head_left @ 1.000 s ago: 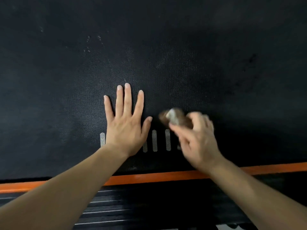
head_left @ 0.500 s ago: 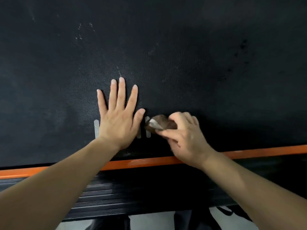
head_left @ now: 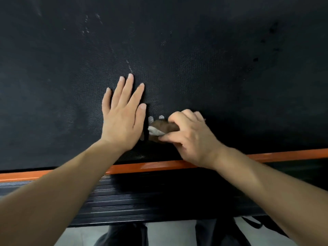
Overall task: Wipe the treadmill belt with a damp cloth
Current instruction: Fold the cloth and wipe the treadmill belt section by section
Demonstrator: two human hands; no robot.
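Near the belt's front edge, right hand [head_left: 192,137] grip is clenched on one brown cloth [head_left: 162,129], now pressed just beside the left thumb after sliding leftward over the pale stripe marks; only two marks [head_left: 156,118] show now. Left hand [head_left: 122,118] lies flat, released, bracing the treadmill belt [head_left: 213,59]. Wipe is mid-stroke; white specks farther up look unwiped. One orange side strip [head_left: 159,165], two hands.

both forearms bare to the frame edge, no sleeves in view. left hand [head_left: 122,119] and right hand [head_left: 192,137]: no rings, watch or gloves; nails short and unpainted. below the hands, dark trouser legs [head_left: 124,235] show at the bottom edge; fabric detail unclear.
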